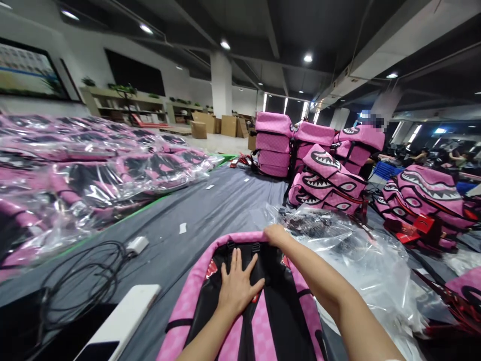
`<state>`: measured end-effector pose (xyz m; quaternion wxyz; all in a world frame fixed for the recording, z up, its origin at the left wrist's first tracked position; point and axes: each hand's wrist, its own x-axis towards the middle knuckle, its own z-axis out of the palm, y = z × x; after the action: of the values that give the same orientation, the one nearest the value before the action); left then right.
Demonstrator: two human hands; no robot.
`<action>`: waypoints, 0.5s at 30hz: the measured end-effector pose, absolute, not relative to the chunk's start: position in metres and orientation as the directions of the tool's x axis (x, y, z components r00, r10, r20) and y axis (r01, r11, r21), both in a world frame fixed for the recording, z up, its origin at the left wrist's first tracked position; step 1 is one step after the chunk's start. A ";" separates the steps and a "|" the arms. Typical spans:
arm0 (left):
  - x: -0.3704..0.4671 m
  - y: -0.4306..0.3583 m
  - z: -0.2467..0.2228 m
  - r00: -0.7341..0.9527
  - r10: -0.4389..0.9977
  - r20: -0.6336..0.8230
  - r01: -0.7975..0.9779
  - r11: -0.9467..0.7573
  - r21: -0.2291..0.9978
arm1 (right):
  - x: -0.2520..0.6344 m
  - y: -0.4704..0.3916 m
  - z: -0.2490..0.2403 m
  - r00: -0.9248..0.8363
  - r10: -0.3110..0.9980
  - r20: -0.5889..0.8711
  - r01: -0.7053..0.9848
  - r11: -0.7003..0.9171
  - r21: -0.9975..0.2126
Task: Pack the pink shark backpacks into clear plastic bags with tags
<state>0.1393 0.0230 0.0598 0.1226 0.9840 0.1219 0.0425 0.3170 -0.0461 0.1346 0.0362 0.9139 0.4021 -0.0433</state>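
Looking forward and down from a person's head, catching left hand [237, 287], right hand [276, 235] and pink backpack [265, 328] up close at lower center, facing across gray cloth [199, 210] toward stacked pink bags [273, 145] farther off, and reaching back to the white column [221, 82] and dark ceiling [248, 30] deep in the room.

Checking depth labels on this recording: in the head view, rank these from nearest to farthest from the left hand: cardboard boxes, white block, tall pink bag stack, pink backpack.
1. Pink backpack: directly under the left hand.
2. White block: left, beside the cable.
3. Tall pink bag stack: farther back, slightly right.
4. Cardboard boxes: far back, beyond the cloth.
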 end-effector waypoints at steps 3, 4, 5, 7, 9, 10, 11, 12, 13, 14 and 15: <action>0.136 0.021 0.062 0.969 0.244 0.025 0.229 -0.937 0.263 | 0.289 0.003 0.142 0.536 0.844 -0.023 0.844 -0.536 -0.016; 0.135 0.021 0.060 0.969 0.245 0.024 0.230 -0.936 0.268 | 0.283 0.022 0.141 0.503 0.864 -0.022 0.864 -0.503 -0.025; 0.134 0.022 0.057 0.969 0.245 0.031 0.227 -0.934 0.277 | 0.279 0.039 0.139 0.481 0.876 -0.037 0.876 -0.482 -0.030; 0.133 0.024 0.049 0.969 0.237 0.068 0.206 -0.929 0.308 | 0.277 0.069 0.131 0.462 0.883 -0.085 0.884 -0.466 -0.030; 0.134 0.029 0.042 0.973 0.199 0.119 0.147 -0.927 0.346 | 0.282 0.089 0.120 0.453 0.883 -0.122 0.887 -0.460 -0.030; 0.135 0.032 0.040 0.977 0.168 0.135 0.108 -0.924 0.366 | 0.286 0.095 0.115 0.451 0.883 -0.129 0.888 -0.458 -0.032; 0.138 0.035 0.039 0.980 0.138 0.144 0.074 -0.921 0.382 | 0.290 0.099 0.111 0.451 0.883 -0.128 0.888 -0.458 -0.036; 0.142 0.038 0.039 0.982 0.115 0.149 0.047 -0.917 0.396 | 0.294 0.100 0.108 0.456 0.882 -0.120 0.885 -0.464 -0.039; 0.147 0.041 0.040 0.984 0.099 0.151 0.029 -0.913 0.408 | 0.297 0.100 0.106 0.466 0.878 -0.105 0.880 -0.472 -0.044; 0.151 0.043 0.042 0.984 0.094 0.154 0.021 -0.908 0.417 | 0.298 0.098 0.105 0.478 0.875 -0.081 0.874 -0.483 -0.050; 0.155 0.045 0.045 0.982 0.098 0.160 0.020 -0.904 0.427 | 0.297 0.093 0.105 0.490 0.870 -0.051 0.869 -0.492 -0.059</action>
<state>0.1549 0.0448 0.0451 0.2167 0.9717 0.0304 0.0894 0.2966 0.0929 0.1053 -0.0125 0.8630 0.5037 -0.0368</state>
